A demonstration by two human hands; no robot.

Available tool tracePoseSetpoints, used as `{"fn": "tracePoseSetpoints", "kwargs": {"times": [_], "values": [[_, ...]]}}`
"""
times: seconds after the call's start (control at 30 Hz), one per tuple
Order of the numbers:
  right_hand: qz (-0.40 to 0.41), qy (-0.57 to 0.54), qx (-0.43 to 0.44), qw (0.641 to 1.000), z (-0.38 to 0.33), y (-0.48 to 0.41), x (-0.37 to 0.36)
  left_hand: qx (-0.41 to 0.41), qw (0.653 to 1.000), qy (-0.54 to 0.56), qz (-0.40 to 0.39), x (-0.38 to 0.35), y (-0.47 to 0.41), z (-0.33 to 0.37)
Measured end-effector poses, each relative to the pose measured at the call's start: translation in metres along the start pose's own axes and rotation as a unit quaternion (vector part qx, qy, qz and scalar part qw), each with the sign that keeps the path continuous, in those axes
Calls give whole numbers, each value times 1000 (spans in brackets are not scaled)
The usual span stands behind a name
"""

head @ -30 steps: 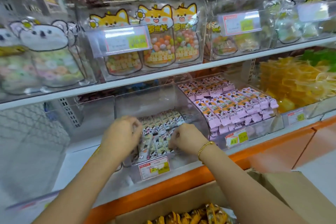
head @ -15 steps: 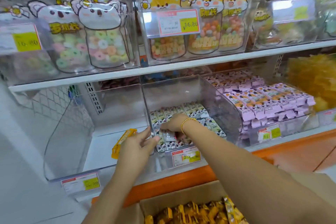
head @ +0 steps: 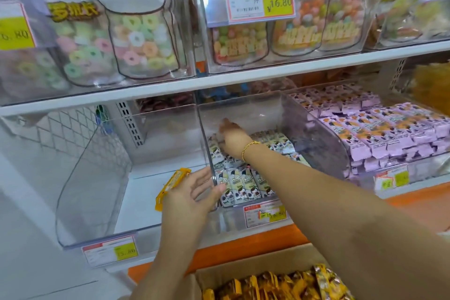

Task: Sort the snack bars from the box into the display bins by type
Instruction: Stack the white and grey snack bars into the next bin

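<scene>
One yellow snack bar (head: 171,186) sits in the otherwise bare left clear bin (head: 92,202), right by the little-finger side of my left hand (head: 192,192). That hand is open with fingers spread, and its thumb lies across the divider toward the middle bin (head: 243,109). I cannot tell whether it touches the bar. My right hand (head: 231,139), with a gold bracelet, reaches deep into the middle bin and rests on the cow-print bars (head: 241,185). Its fingers are hidden. A cardboard box (head: 243,273) of yellow bars (head: 267,285) stands below.
A bin of purple bars (head: 377,134) stands on the right. Price tags (head: 265,214) hang on the bin fronts. A white shelf board (head: 219,80) runs just above the bins and carries bagged candy (head: 136,39). An orange ledge (head: 243,246) lies between the bins and the box.
My left hand has left the middle bin, moved left and opened by the yellow bar. My right hand has reached farther back in the middle bin. The view has shifted left and closer.
</scene>
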State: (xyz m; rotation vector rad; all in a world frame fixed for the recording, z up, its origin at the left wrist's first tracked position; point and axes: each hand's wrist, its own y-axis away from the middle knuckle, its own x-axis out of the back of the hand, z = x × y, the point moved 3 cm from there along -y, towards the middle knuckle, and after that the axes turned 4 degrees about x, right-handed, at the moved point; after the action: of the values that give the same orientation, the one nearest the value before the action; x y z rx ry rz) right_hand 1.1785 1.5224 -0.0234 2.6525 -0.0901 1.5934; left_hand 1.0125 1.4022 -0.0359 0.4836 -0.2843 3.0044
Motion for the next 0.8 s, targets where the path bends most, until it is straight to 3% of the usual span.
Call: {"fn": "tracePoseSetpoints", "kwargs": {"times": [0.13, 0.23, 0.4, 0.53, 0.63, 0.7, 0.8], "values": [[-34, -81, -7, 996, 1, 3, -2, -7, 1000, -16, 1, 0, 1, 1], [-42, -204, -15, 978, 6, 14, 2, -6, 1000, -16, -4, 0, 2, 2], [52, -264, 49, 962, 7, 81, 35, -14, 1000, -27, 6, 2, 4, 11], [81, -263, 140, 951, 20, 174, 55, -51, 992, -12, 112, -9, 33, 9], [55, -245, 145, 957, 52, 227, 46, -63, 974, 32, 215, -33, 87, -3], [29, -178, 121, 976, 90, 251, 27, -55, 981, 13, 187, -61, 125, -20], [-27, -59, 16, 998, 174, 283, -19, -17, 996, -70, 58, -113, 179, -58]]}}
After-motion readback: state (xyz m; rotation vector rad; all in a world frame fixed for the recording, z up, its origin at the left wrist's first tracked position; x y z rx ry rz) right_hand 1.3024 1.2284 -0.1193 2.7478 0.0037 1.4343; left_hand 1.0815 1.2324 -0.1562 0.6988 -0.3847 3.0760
